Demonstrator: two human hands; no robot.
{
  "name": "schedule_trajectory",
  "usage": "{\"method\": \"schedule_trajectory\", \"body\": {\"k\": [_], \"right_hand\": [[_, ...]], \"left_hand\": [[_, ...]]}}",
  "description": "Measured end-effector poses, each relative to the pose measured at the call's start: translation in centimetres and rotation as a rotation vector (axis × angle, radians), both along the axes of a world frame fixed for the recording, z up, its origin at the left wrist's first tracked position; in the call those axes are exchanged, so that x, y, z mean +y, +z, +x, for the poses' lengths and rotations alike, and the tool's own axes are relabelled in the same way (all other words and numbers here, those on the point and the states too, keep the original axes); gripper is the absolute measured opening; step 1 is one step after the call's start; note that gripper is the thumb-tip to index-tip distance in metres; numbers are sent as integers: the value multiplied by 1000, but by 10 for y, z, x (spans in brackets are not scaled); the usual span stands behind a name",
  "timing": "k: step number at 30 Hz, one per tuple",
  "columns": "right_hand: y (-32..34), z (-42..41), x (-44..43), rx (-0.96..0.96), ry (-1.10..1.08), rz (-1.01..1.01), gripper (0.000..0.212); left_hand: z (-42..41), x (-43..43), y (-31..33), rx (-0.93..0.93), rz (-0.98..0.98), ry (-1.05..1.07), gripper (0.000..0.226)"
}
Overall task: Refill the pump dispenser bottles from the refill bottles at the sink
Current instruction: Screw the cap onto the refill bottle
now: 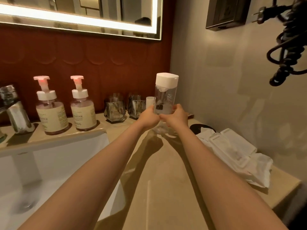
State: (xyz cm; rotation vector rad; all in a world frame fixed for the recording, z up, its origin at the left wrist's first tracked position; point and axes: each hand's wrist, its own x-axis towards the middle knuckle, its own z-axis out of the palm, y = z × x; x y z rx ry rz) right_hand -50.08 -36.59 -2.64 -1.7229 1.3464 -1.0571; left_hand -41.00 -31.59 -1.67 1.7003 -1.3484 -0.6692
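A clear refill bottle (pixel 165 97) with a white square cap stands upright above the counter at the back right. My left hand (pixel 148 119) and my right hand (pixel 176 117) both grip its lower part, one on each side. Two pump dispenser bottles with cream labels and pink-topped white pumps stand on the ledge behind the sink: one (pixel 49 110) on the left, the other (pixel 82 108) just right of it. Both pumps are screwed on.
A white sink basin (pixel 49 156) lies at the lower left with a chrome tap (pixel 15 112) behind it. Two faceted glasses (pixel 114 107) stand by the red wall. White towels and packets (pixel 232 151) lie on the beige counter (pixel 157 180) at right. A black coiled cord (pixel 285 47) hangs on the wall.
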Motion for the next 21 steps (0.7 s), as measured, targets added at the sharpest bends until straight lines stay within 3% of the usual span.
{"method": "schedule_trajectory", "body": {"k": [14,21], "right_hand": [[1,15,-31,18,18,-3,64],[9,7,-20,18,56,80,71]], "left_hand": [[12,-37,-12,-24,-16,-6,70],[6,-21,-6,-44,-71,83,65]]}}
